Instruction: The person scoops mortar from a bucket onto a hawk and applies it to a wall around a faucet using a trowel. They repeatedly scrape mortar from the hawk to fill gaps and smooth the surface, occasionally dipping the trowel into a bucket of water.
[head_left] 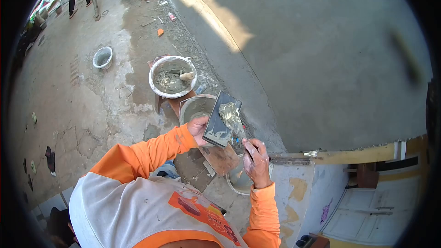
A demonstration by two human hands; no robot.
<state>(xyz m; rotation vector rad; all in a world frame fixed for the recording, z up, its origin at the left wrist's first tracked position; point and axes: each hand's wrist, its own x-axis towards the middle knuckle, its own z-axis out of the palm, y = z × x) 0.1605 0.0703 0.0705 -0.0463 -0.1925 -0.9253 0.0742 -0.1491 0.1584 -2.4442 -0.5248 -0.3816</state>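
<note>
Head view: a grey plastered wall [330, 78] stands to the right of the mortar bucket [171, 95]. On the bucket's near side is the wearer's grey-and-orange shirt [133, 202], its printed panel bearing lettering too skewed to read in full. A second bucket [190, 105] sits just nearer than the mortar bucket. Nearer too, and to the mortar bucket's right, is the dark rectangular board [217, 121], its long axis running away from the wearer, far end leaning toward the wall. Below and right of the mortar bucket, the left hand [198, 128], arm bent across, grips the board's left edge, fingers partly hidden. Farther right, the right hand [258, 160], forearm reaching straight forward, curls around a dark tool handle [249, 156]. Pale mortar [228, 114] is heaped on the board.
</note>
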